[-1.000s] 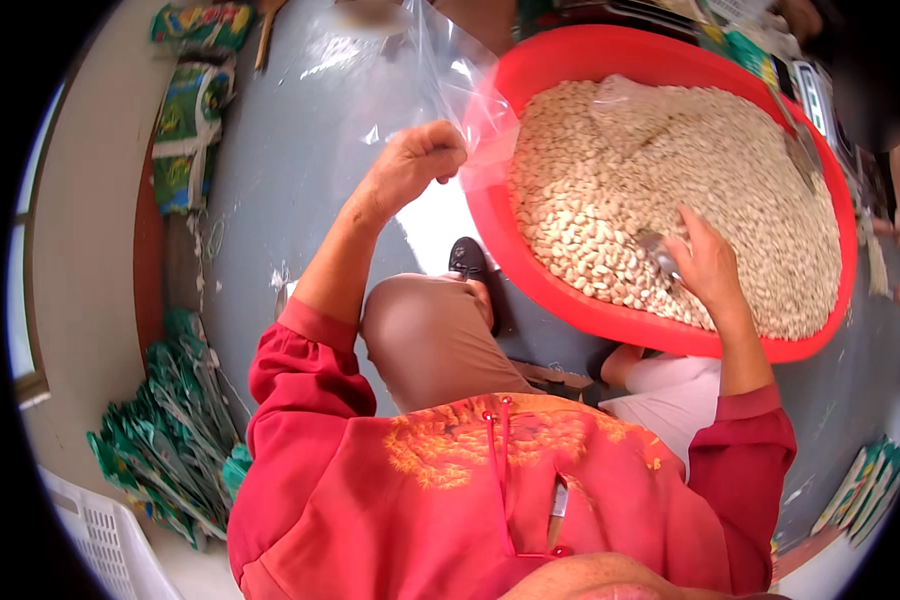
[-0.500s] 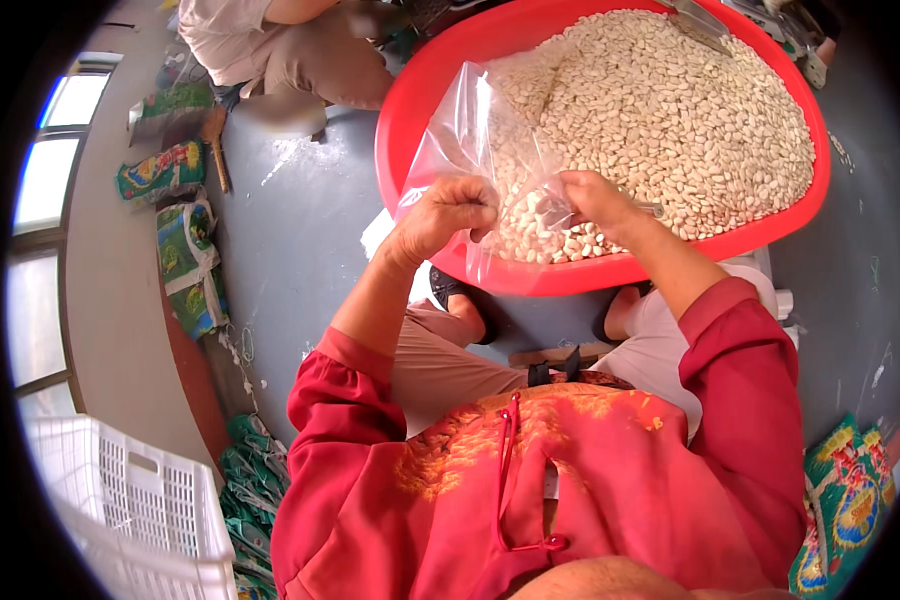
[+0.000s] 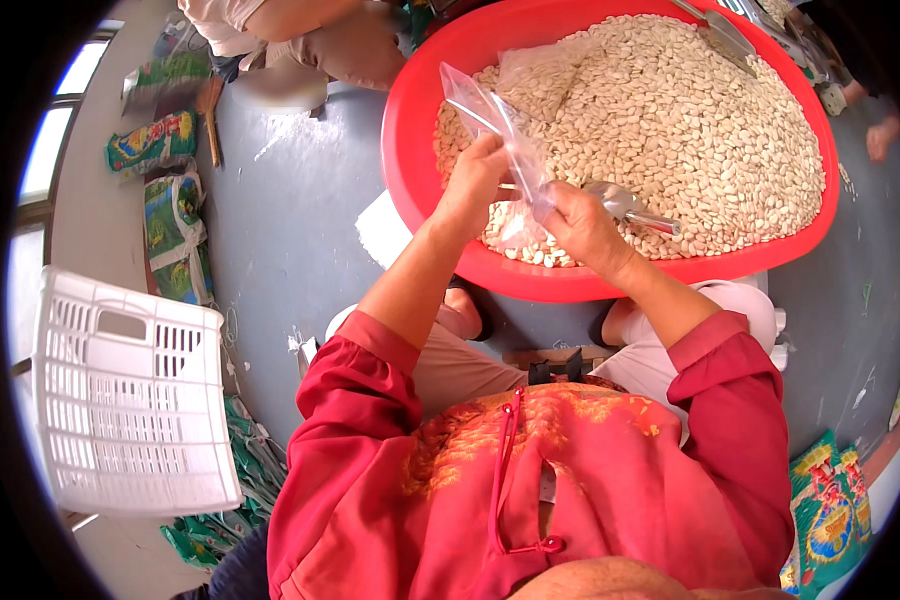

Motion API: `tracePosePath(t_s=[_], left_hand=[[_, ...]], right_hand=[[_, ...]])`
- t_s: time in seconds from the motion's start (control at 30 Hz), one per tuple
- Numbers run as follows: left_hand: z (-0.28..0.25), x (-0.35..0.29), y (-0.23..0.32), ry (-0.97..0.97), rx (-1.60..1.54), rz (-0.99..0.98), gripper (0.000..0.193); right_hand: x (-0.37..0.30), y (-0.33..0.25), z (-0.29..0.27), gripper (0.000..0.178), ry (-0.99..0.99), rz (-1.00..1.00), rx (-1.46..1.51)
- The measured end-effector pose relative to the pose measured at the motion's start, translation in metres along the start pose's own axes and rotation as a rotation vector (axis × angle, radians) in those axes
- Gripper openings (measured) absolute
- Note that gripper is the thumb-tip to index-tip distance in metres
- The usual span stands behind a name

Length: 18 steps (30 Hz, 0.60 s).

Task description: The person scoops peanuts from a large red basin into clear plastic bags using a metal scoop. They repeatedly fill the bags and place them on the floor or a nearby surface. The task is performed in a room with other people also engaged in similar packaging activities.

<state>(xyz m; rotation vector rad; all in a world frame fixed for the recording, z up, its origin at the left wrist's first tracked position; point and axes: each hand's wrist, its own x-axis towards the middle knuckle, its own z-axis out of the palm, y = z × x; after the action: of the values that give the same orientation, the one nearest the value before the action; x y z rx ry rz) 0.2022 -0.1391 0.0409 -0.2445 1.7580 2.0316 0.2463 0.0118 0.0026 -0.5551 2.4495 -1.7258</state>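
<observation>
A clear plastic bag [image 3: 517, 140] is stretched between my hands over a red tub [image 3: 410, 150] heaped with flat, pale seeds or beans [image 3: 690, 130]. My left hand [image 3: 478, 180] is closed on the bag's left side, the fingers partly hidden. My right hand [image 3: 582, 228] pinches the edge at its right. Beside my right hand, a metal scoop [image 3: 622, 200] rests on the heap, its handle pointing right. Farther back in the tub lies a filled clear bag [image 3: 538, 80].
A second scoop [image 3: 732, 42] lies at the tub's far right. To the left, a white slatted crate [image 3: 135, 400] stands tilted near green packaging sacks [image 3: 175, 230]. Another person [image 3: 340, 45] sits at the far left. A bare hand [image 3: 882, 138] shows at the far right.
The bag has narrowed and shifted right, and my left hand has moved forward and right. My right hand came slightly nearer, revealing the scoop. The white crate rose and tilted; a dark-clothed leg appeared below it.
</observation>
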Motion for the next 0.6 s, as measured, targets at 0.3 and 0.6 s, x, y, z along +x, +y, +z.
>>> tracePosePath(t_s=[0.3,0.6], left_hand=[[0.002,0.000,-0.009,0.020,-0.017,0.010,0.023],[0.007,-0.018,-0.007,-0.047,0.296,0.056,0.018]], right_hand=[[0.001,0.012,0.040,0.014,-0.016,0.100,0.234],[0.001,-0.002,0.047,0.016,0.005,0.090,0.130]])
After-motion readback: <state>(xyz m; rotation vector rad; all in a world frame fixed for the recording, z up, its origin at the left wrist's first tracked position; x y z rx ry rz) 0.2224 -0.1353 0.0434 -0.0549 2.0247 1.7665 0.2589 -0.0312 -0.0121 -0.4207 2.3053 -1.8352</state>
